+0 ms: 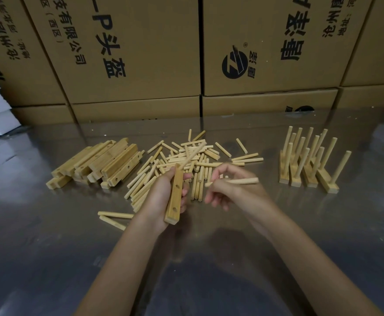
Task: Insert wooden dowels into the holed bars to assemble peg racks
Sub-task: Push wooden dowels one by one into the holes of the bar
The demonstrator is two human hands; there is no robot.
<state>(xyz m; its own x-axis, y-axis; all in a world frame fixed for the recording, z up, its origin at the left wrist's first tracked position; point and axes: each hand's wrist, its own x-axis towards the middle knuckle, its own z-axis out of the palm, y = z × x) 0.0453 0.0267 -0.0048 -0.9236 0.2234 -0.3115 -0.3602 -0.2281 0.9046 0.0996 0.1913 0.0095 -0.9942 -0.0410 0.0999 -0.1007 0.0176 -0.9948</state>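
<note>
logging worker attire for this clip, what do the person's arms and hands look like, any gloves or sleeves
Both forearms are bare right up to the frame's bottom edge, with no sleeves or cuffs in view. The left hand and right hand wear no gloves. No rings, watch, wristband or bandage can be seen. Nails look short and unpainted, though the picture is dim.

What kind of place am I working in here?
Probably a small factory or warehouse packing bench: stacked printed cartons behind a metal table, with bulk dowels and finished peg racks.

We see the left hand [161, 197] gripping a holed bar [175, 197], the right hand [229, 188] pinching a dowel [243, 181].
</note>
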